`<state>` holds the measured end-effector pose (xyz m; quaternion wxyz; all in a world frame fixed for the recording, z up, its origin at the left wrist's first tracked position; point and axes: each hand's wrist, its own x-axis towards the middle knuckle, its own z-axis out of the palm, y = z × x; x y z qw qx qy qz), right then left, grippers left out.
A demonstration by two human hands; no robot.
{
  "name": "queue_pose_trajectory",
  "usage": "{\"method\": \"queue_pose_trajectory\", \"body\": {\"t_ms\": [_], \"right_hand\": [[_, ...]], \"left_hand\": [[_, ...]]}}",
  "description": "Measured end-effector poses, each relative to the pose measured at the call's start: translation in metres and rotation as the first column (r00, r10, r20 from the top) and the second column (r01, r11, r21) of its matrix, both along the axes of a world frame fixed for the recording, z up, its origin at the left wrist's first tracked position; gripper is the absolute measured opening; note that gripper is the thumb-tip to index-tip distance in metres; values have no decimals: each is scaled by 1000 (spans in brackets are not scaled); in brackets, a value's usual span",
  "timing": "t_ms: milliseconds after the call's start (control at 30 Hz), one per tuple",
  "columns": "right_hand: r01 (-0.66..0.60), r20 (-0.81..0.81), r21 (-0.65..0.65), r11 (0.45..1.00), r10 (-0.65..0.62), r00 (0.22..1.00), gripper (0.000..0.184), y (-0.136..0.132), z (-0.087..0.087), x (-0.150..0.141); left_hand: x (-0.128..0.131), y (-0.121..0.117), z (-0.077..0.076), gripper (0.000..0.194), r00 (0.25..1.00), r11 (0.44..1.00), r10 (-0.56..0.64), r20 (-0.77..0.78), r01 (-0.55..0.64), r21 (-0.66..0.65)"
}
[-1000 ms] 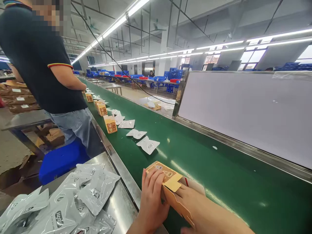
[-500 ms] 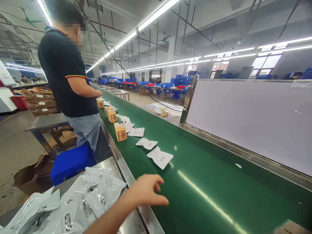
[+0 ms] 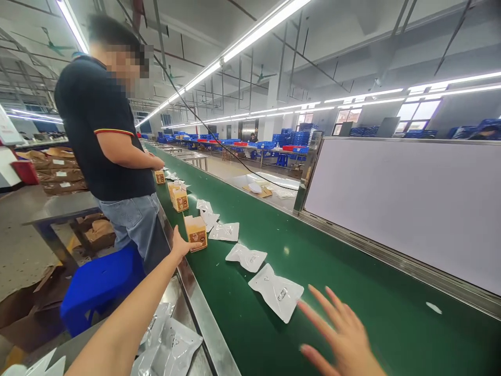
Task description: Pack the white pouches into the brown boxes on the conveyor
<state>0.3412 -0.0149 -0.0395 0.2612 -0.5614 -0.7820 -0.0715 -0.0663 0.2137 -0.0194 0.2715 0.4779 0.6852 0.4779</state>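
Brown cartons (image 3: pixel 58 169): stacked at 9 o'clock, the far ones small, their labels unreadable.

Blue stool (image 3: pixel 99 292): at 8 o'clock, partly cut off by the left forearm.

Co-worker (image 3: pixel 97 125): standing at 10 o'clock beside the belt, both forearms in front of the body, hands partly hidden by the torso.

Silver pouches (image 3: pixel 170 347): piled at 7 o'clock on a steel table, cut off by the lower frame edge and partly hidden by the left forearm.

Left hand (image 3: pixel 182 246): at 8 o'clock, fingers extended and close together, tips against the near face of a box, not pinching it.

Cardboard box (image 3: pixel 195 232): upright on the belt's near edge at 8 o'clock, printed label facing the camera.

Other boxes (image 3: pixel 179 200): further up the belt at 9 o'clock, in a line.

White pouch (image 3: pixel 276 291): flat on the belt at 5 o'clock, just beside the right fingertips.

Right hand (image 3: pixel 344 342): at 5 o'clock, motion-blurred, fingers spread, holding nothing, cut off by the lower frame edge.

Green conveyor belt (image 3: pixel 376 324): running from 5 o'clock to 10 o'clock.

White board (image 3: pixel 407 209): upright along the belt's far side at 3 o'clock.
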Motion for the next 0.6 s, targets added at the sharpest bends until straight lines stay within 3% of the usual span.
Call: {"method": "queue_pose_trajectory", "body": {"t_ms": [133, 233, 300, 367, 433, 533, 567, 600], "right_hand": [[110, 63, -270, 957, -96, 993, 55, 61, -46, -33], [66, -70, -271, 960, -88, 994, 44, 70, -67, -25], [54, -232, -202, 978, -101, 967, 38, 56, -60, -12], [114, -444, -149, 982, -170, 880, 28, 34, -34, -1], [168, -698, -153, 974, -227, 679, 25, 10, 6, -1], [95, -978, -88, 992, -104, 179, 29, -21, 67, -21], [38, -997, -45, 998, -47, 63, 30, -29, 83, -31], [-24, -1000, -22, 999, -22, 14, 30, -35, 94, -40]], "left_hand": [[14, 23, -8, 98, 993, 995, -102, 51, 101, 24], [23, 18, -2, 81, 987, 985, -161, 1, 160, 67], [31, 2, 7, 76, 979, 973, -190, -77, 198, 121], [43, -25, 18, 75, 957, 947, -246, -155, 272, 170], [61, -60, 29, 72, 909, 899, -343, -236, 391, 199], [94, -118, 40, 66, 800, 793, -447, -400, 561, 238], [105, -137, 41, 65, 776, 766, -442, -450, 588, 261], [115, -153, 42, 66, 763, 747, -422, -490, 599, 288]]}}
